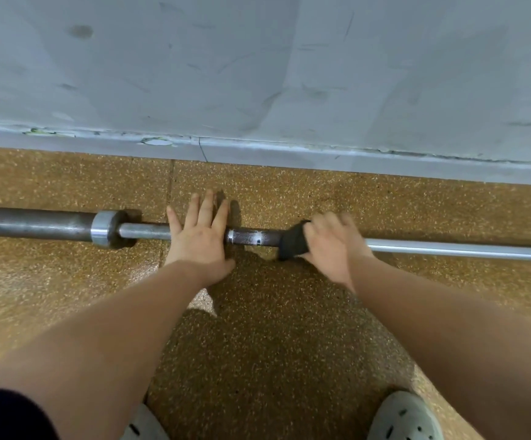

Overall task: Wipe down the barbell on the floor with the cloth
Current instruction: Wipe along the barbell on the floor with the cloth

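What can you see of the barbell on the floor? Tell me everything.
The metal barbell lies flat on the speckled floor, along the wall. At left: a thick dark sleeve and bright collar; the thinner shaft runs right, out of frame, darker between the hands. The left hand presses flat on it; the right hand grips a black cloth around it.

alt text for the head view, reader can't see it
A person's left hand presses flat on a barbell lying on a speckled brown floor along a grey wall, while the right hand grips a dark cloth on the shaft. The collar and sleeve lie to the left; pale clogs show at the bottom.
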